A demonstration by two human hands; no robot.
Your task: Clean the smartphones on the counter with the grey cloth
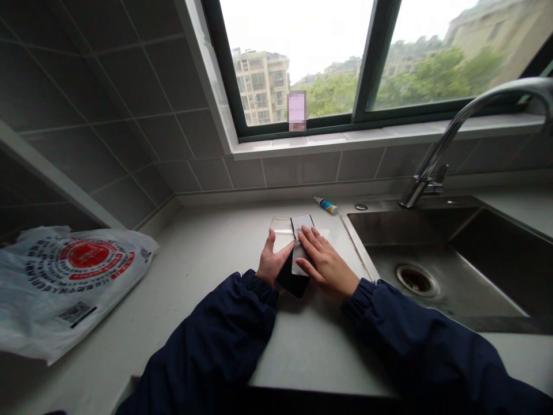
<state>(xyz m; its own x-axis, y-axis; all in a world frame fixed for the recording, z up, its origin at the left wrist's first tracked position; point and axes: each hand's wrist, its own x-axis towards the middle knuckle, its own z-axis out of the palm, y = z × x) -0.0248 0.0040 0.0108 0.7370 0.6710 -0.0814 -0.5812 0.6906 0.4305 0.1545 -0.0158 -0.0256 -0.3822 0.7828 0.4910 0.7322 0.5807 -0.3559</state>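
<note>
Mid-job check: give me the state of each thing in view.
left hand: gripping phone edge
right hand: flat on white cloth over phone
clear case: lying off the phone
tube: lying on its side
faucet: no water running
sink: empty
window: shut

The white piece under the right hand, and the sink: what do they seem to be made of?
The white piece under the right hand looks like thin, soft cloth with a matte finish. It lies limp over the phone and shows no shine. The sink looks like brushed stainless steel, since it is grey with dull, blurred reflections.
</note>
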